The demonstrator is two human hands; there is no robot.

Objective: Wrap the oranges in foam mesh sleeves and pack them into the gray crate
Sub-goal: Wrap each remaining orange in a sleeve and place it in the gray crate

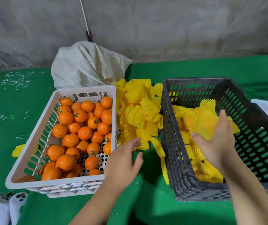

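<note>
Our right hand (217, 143) reaches over the gray crate (259, 143), palm turned up, its fingers (223, 117) and thumb curled round a wrapped orange (208, 122) in a yellow foam mesh sleeve, blurred by motion. Our left hand (122, 161) hovers over the green surface (146, 200) between the two crates, its fingers (133, 143) loosely spread and holding nothing, their tips near the lower edge of the pile of empty sleeves (139, 109).

Under the right hand, more wrapped oranges (201, 171) lie along the left side of the gray crate's floor; the right side of the floor shows bare. The pile of empty yellow sleeves fills the gap between the crates and touches both. To its left stands a white crate (57, 184) with bare oranges (81, 127) heaped in it, several bearing small stickers. One stray sleeve (18, 150) lies on the surface by the white crate's left wall. Behind that crate a white woven sack (84, 65) slumps against a gray wall (178, 26). White controllers (14, 207) lie at the lower left corner.
</note>
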